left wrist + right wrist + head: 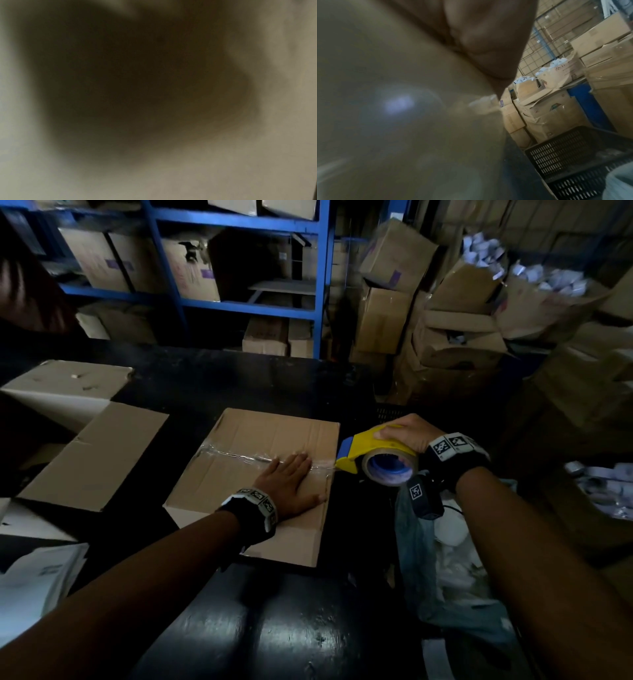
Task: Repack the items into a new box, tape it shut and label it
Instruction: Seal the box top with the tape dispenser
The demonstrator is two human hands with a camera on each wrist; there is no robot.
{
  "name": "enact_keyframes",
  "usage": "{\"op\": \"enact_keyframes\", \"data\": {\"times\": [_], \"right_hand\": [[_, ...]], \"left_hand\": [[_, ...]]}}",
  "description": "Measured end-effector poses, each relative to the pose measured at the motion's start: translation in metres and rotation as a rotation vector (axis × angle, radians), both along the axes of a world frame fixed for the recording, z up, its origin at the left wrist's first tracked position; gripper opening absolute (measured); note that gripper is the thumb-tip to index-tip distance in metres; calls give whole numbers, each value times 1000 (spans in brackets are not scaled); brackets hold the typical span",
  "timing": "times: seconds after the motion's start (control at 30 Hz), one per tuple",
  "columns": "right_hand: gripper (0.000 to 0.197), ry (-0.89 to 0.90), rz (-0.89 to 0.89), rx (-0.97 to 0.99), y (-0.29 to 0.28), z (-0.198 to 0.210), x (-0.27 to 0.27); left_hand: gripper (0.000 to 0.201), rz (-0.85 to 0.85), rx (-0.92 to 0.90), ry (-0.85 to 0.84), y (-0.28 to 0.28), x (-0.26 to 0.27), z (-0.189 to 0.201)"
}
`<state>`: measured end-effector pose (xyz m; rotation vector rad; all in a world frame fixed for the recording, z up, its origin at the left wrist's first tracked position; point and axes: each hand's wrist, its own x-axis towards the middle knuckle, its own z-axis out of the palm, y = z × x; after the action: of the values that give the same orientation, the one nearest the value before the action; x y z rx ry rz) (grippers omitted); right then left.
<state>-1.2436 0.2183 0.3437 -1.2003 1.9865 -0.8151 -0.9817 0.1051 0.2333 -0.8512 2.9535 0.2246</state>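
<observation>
A closed brown cardboard box [239, 440] lies on the black table [291, 628]. A strip of clear tape [239, 455] runs along its centre seam. My left hand [291, 481] lies flat on the box top near the right edge, fingers straight, pressing on the tape. My right hand [404, 433] grips a yellow and blue tape dispenser [370, 453] just off the box's right edge, with tape stretched from it to the seam. The left wrist view is dark and blurred. In the right wrist view the tape roll [402, 108] fills the left, blurred.
An open cardboard box [92, 453] with raised flaps sits at the left. White packets [34, 583] lie at the near left. A plastic bag [445, 577] hangs at the right. A black crate [573, 155], stacked cartons [445, 320] and blue shelving [239, 302] stand behind.
</observation>
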Motion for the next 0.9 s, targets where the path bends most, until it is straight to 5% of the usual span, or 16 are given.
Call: {"op": "enact_keyframes", "data": {"times": [0.17,0.33,0.9], "right_hand": [[12,-24,-7,25,3,-4,0],[29,2,-17,104,5,-25,3],[32,134,55,99,-18,-16,17]], "left_hand": [[103,5,10,-10,1,-1,1],[108,3,12,-10,0,0,0],[97,-2,-9,-21,0,-1,-4]]}}
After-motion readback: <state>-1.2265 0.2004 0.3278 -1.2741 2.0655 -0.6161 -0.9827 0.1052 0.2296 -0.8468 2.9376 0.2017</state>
